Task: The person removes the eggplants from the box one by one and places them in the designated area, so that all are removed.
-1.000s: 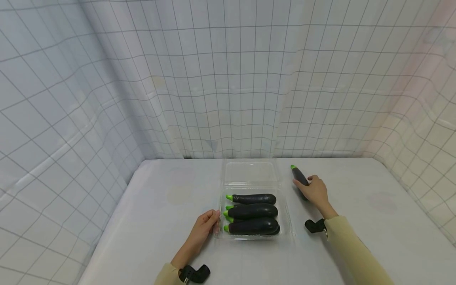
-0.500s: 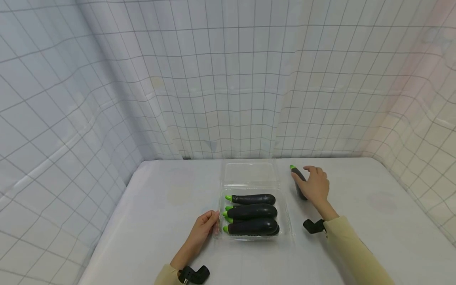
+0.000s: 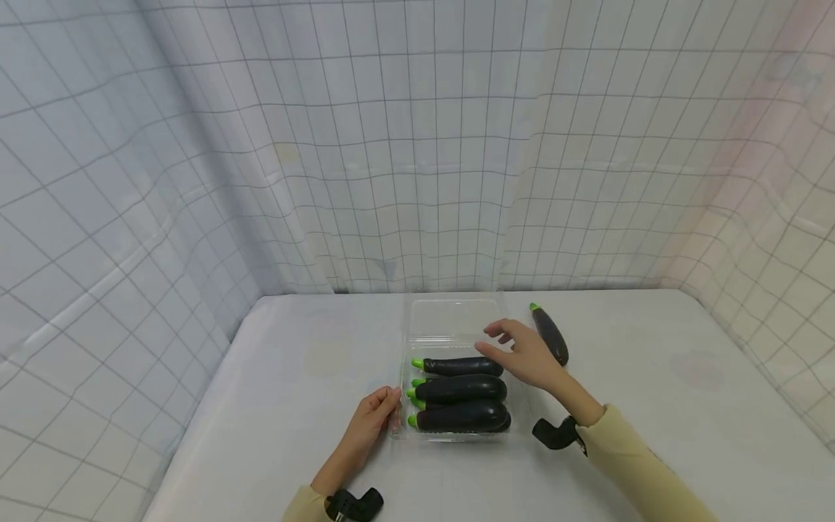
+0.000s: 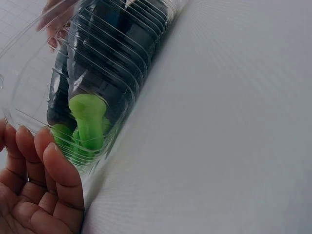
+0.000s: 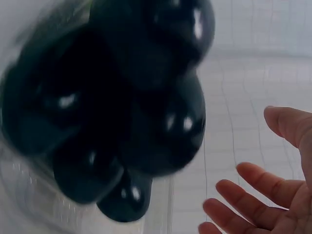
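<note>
A clear plastic clamshell box lies with its lid folded back. Several dark eggplants with green stems are piled inside, pointing left. My left hand grips the box's left edge; in the left wrist view its fingers are bent up against the end wall, near the green stems. Over the box's far right corner hovers my right hand, fingers spread and holding nothing. The right wrist view shows it apart from the blunt eggplant ends. One lone eggplant rests on the table, right of the lid.
A white-covered table carries everything. White grid-patterned curtains hang behind it and on both sides. Each wrist wears a black camera mount.
My right hand has let go of the lone eggplant, leaving it on the table, and has swung left to above the box. My left hand stays at the box edge.
</note>
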A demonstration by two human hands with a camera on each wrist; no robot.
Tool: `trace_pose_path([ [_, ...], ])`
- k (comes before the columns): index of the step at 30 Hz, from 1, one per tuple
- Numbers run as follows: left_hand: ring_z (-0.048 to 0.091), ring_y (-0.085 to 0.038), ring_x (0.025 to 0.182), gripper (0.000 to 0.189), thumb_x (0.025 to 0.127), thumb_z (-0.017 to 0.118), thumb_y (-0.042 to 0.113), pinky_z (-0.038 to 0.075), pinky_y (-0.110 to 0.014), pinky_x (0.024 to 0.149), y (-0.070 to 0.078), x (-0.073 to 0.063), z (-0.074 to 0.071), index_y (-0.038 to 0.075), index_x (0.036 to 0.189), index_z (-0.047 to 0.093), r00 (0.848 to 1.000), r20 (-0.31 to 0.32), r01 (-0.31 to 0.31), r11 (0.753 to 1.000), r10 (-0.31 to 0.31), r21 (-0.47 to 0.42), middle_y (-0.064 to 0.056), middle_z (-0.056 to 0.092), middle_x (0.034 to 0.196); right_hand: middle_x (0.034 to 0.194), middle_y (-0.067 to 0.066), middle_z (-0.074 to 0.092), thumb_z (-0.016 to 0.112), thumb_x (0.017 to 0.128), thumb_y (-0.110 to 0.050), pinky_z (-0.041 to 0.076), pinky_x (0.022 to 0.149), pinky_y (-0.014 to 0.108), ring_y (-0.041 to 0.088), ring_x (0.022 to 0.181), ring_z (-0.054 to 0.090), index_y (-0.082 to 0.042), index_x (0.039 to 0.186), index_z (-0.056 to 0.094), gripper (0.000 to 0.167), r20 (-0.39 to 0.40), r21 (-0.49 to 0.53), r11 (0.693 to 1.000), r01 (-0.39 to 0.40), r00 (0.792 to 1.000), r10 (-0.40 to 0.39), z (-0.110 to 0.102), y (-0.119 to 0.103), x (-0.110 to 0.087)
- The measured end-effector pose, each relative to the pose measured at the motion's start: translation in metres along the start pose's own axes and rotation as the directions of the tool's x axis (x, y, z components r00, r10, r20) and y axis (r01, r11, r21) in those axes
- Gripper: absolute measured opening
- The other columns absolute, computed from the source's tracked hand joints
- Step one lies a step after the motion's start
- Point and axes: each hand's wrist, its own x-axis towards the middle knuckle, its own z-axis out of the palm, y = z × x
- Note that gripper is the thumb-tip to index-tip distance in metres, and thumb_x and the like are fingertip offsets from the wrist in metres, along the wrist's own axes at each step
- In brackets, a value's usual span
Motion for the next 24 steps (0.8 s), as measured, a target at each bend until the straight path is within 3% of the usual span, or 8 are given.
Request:
trace_pose_path([
  [4,0.047,-0.009,0.057,0.03,0.101,0.048,0.026,0.039,-0.022,0.055,-0.001,0.0,0.0,0.008,0.077,0.049,0.999,0.021,-0.025,1.0,0.025,-0.003,0.002,0.047,0.064,0.112,0.01,0.061,0.063,0.091,-0.04,0.048,0.081,0.042,0.026,0.099,0.059,-0.005,0.115,0.061,0.043,0.12,0.037,0.998,0.046,0.992,-0.05,0.006,-0.011,-0.004],
  [11,0.046,-0.011,0.056,0.036,0.1,0.051,0.03,0.039,-0.022,0.055,0.002,0.001,0.003,0.002,0.077,0.047,0.998,-0.027,0.053,0.999,-0.053,-0.005,-0.001,0.046,0.064,0.113,0.005,0.06,0.064,0.088,-0.047,0.046,0.083,0.044,0.023,0.1,0.057,-0.007,0.116,0.06,0.049,0.315,0.053,0.992,0.117,0.94,-0.127,0.013,-0.02,-0.009],
  [17,0.046,-0.013,0.057,0.043,0.1,0.05,0.027,0.039,-0.023,0.056,0.005,0.0,0.004,-0.012,0.084,0.043,0.996,-0.039,0.079,0.997,-0.08,-0.019,-0.004,0.045,0.065,0.118,0.002,0.058,0.068,0.081,-0.055,0.042,0.089,0.042,0.021,0.108,0.054,-0.009,0.122,0.059,0.062,0.388,-0.037,0.991,0.13,0.916,-0.106,0.019,-0.024,-0.012],
  [24,0.046,-0.012,0.057,0.043,0.1,0.05,0.027,0.039,-0.023,0.056,0.005,0.0,0.003,-0.013,0.085,0.044,0.995,-0.047,0.087,0.996,-0.088,-0.02,-0.003,0.045,0.065,0.118,0.005,0.058,0.067,0.085,-0.048,0.042,0.09,0.044,0.023,0.109,0.053,-0.009,0.122,0.058,0.054,0.415,-0.06,0.989,0.137,0.904,-0.1,0.02,-0.022,-0.011],
])
